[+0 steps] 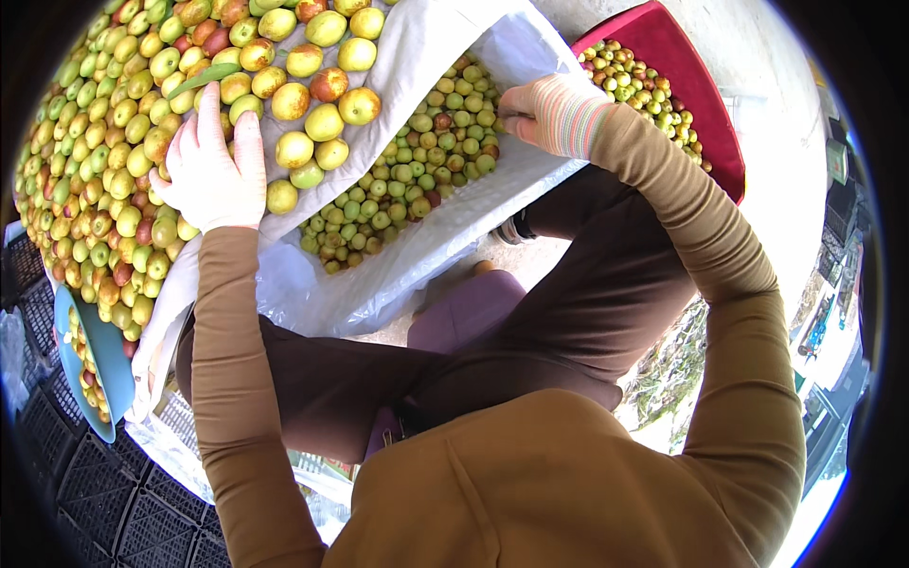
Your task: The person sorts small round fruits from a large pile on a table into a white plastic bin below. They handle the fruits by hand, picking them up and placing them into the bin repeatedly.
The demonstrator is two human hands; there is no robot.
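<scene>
A big heap of green, yellow and reddish jujubes (104,142) covers a pale cloth (417,57) at the upper left. My left hand (216,170), in a white glove, rests over the heap, thumb and fingers apart, its fingertips close to a green leaf (204,79). Right of the cloth, a crate lined with clear plastic (379,303) holds smaller-looking green jujubes (417,170). My right hand (549,114), gloved with a striped cuff, is at the crate's right side. Its fingers curl inward; whatever they hold is hidden.
A red basin (705,114) with more jujubes stands beyond my right forearm. At the left edge is a blue bowl (109,355) with some fruit. Black plastic crates (95,492) lie at the lower left. A purple object (469,312) sits between my legs.
</scene>
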